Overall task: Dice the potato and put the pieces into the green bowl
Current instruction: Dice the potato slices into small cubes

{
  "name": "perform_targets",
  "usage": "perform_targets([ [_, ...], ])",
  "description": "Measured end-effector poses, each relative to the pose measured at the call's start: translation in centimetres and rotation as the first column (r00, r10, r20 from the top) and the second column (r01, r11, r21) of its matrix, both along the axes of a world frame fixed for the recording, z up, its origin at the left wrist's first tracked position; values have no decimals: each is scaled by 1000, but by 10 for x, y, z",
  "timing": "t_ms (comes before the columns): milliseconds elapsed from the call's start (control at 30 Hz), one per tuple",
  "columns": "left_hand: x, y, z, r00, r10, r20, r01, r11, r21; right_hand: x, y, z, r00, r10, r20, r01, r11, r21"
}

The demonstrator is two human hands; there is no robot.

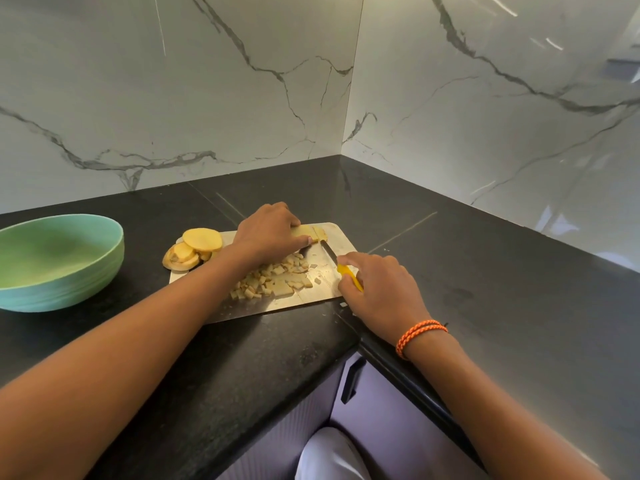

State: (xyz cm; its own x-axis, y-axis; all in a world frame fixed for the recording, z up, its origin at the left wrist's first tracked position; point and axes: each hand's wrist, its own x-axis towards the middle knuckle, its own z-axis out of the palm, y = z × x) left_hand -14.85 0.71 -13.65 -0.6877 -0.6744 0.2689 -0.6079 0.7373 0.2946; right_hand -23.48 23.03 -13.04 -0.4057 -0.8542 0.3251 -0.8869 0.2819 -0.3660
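Note:
A steel cutting board (pixel 322 289) lies on the black counter. My left hand (pixel 268 232) presses down on a strip of potato slices (pixel 311 233) at the board's far edge. My right hand (pixel 379 289) grips a yellow-handled knife (pixel 348 270), whose blade points toward the strip. A heap of diced potato pieces (pixel 273 280) sits in the board's middle, partly hidden by my left forearm. Round potato slices (pixel 194 249) are stacked at the board's left end. The green bowl (pixel 52 261) stands at the far left, and nothing shows inside it.
The black counter (pixel 485 271) forms a corner with marble walls behind and to the right. A few potato bits (pixel 343 304) lie off the board near the counter's front edge. A drawer with a dark handle (pixel 351 379) is below.

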Motion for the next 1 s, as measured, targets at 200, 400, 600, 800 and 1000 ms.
perform_targets([
  [200,4,-3,2,998,-58,23,58,998,24,-2,-20,1,1000,-27,11,27,996,-80],
  [400,6,-8,4,998,-52,-24,53,998,40,-8,-43,1,999,-39,14,39,998,-44],
  [600,4,-7,2,996,-64,-69,66,997,35,-6,-58,-1,999,-36,-7,36,998,-44],
  [800,4,-9,0,995,-69,-74,71,997,28,-3,-62,-1,996,-35,-86,35,999,7],
  [1000,3,-11,-3,995,-63,-79,65,998,24,-1,-66,-3,995,-41,-96,42,999,15],
])
